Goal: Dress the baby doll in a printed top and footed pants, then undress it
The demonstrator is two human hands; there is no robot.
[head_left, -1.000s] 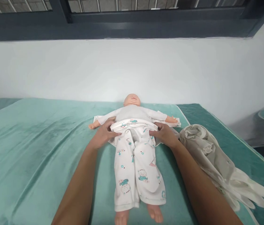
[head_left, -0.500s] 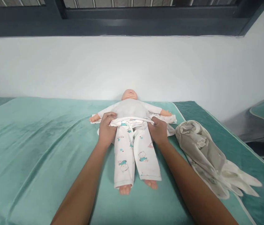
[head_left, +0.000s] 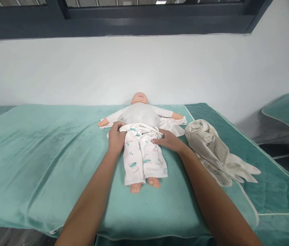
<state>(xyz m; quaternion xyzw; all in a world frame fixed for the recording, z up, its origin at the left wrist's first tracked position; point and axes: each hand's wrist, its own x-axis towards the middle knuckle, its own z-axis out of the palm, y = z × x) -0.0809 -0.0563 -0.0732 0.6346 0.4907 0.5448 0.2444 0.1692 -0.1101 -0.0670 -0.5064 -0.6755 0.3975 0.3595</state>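
Note:
A baby doll (head_left: 139, 98) lies on its back with its arms spread, in a white long-sleeved top (head_left: 140, 114) and white printed pants (head_left: 134, 155). My left hand (head_left: 116, 137) pinches the pants' waistband at the doll's hip on the left. On the opposite hip, my right hand (head_left: 169, 140) has its thumb across the front of the pants and its fingers at the waistband, closed on the cloth. The doll's bare feet stick out below the cuffs. Spread white fabric (head_left: 172, 125) shows under its arm on the right.
Green bedding (head_left: 57, 153) covers the bed under the doll. A rolled bundle of off-white cloth (head_left: 208, 147) lies to the right. Behind the head stands a white wall (head_left: 82, 71) below a dark window frame (head_left: 123, 25). Another green padded surface (head_left: 288, 112) is at far right.
The waistband now sits over the hem of the top, which hung over it before. My right hand has shifted its hold, its thumb now across the pants' front. The camera view has shifted.

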